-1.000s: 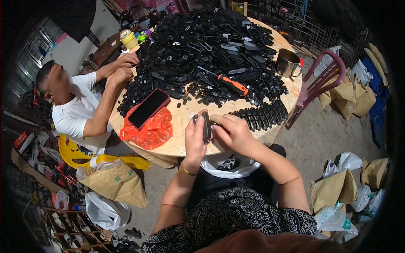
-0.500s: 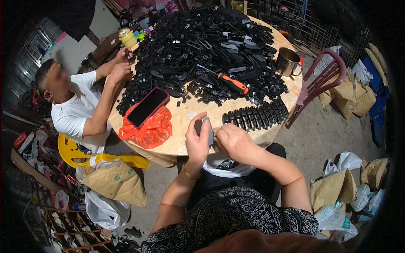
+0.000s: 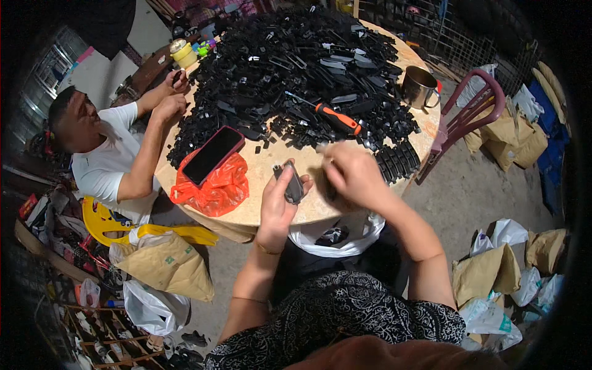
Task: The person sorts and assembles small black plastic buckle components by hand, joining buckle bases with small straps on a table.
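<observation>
The left hand (image 3: pixel 277 200) is closed around a dark grey piece (image 3: pixel 291 185), thumb along its upper face and fingers wrapped behind; the piece is tilted, just above the near edge of the round wooden table (image 3: pixel 259 169). The right hand (image 3: pixel 353 172) is blurred, its fingers bent inward, a short gap to the right of that piece; whether it has hold of anything I cannot tell. It covers part of a row of black pieces (image 3: pixel 398 161) lined up side by side near the table's right edge

Beyond the hands, a broad heap of black parts (image 3: pixel 277 86) covers most of the table, with a screwdriver (image 3: pixel 338 118) in orange and black lying on its near side. A metal mug (image 3: pixel 420 88) stands to the right of the heap. To the left, a phone (image 3: pixel 213 156) rests on a crumpled red bag (image 3: pixel 216 194), and a yellow jar (image 3: pixel 183 54) stands farther back. A white bag (image 3: pixel 336 250) hangs open below the table edge, in front of the person's lap. At the left side sits a co-worker (image 3: pixel 111 160) in a white shirt, both hands raised by the heap
</observation>
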A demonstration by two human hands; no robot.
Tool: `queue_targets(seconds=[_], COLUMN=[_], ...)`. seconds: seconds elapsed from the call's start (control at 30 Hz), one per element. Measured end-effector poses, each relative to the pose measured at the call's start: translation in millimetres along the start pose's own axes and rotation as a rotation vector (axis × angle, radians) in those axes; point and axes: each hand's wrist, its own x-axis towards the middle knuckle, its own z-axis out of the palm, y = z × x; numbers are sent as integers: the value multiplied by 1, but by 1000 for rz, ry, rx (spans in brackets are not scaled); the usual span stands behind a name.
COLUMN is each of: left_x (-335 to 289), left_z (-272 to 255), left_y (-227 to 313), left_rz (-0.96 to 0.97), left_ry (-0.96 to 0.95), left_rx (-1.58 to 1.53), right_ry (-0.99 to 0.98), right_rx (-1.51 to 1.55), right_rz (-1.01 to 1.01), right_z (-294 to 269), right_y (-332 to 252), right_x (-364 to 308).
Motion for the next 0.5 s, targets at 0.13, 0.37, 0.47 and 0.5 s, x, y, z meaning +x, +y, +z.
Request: queue_targets(seconds=[0.13, 0.37, 0.47, 0.5], left_x=[4, 9, 15, 19], left_z=[-4, 34, 44, 39], left_y=[7, 6, 12, 12], left_rz=[-191, 436, 166, 274], left_ry=[-104, -319, -426, -467], left_rx=[-27, 1663, 1821, 1753], right_ry=[-118, -173, -88, -54], right_rx=[-262, -425, -199, -24], right_rz=[95, -8, 58, 111], right_z=[22, 39, 25, 19], right_y=[48, 67, 56, 50], right_x=[26, 30, 25, 22])
